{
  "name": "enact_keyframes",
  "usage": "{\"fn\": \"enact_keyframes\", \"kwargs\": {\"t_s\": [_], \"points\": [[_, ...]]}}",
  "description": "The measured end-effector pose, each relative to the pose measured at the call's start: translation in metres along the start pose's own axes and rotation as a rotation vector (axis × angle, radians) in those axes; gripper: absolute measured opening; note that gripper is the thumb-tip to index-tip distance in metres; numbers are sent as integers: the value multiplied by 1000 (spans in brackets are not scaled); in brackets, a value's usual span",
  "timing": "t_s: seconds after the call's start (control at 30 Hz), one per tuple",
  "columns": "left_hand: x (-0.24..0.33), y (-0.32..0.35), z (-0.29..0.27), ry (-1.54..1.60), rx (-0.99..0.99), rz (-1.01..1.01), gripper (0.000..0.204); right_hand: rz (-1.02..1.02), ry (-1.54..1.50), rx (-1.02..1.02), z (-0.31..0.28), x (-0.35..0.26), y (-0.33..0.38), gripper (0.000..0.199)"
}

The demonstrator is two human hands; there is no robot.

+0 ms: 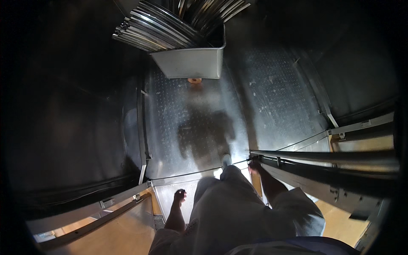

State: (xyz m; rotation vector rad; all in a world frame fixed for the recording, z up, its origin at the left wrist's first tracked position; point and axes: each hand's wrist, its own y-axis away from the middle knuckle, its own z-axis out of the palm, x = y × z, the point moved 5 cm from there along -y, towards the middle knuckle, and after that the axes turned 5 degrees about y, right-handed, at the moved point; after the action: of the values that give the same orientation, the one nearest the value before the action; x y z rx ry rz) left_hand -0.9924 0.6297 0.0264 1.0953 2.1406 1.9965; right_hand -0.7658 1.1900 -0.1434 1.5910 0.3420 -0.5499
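My left hand [180, 196] hangs at my left side, next to my leg, its fingers loosely curled and nothing visible in them. At the right, my right hand [255, 166] is closed at the near end of a dark metal bar [323, 157] that runs off to the right. Shadow hides part of its fingers. Ahead of me stands a grey bin [191, 63] with slanted walls, piled with long thin metal strips [159, 29] that stick out over its rim in two fanned bundles.
Beneath the bin shows an orange wheel [194, 80]. The studded metal floor [204, 97] stretches ahead between dark walls [76, 127]. A floor seam crosses before my feet, with one shoe [226, 160] past it. Metal frames [106, 204] flank me over a tan floor [123, 229].
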Motion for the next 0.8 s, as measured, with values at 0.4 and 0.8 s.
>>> {"fn": "enact_keyframes", "kwargs": {"t_s": [0.4, 0.8], "points": [[236, -119, 28, -66, -80, -105, 31, -561, -146, 326, -104, -468, -32, 33], [761, -307, 324, 359, -117, 331, 58, 237, -368, 554, -232, -340, 16, 29]]}}
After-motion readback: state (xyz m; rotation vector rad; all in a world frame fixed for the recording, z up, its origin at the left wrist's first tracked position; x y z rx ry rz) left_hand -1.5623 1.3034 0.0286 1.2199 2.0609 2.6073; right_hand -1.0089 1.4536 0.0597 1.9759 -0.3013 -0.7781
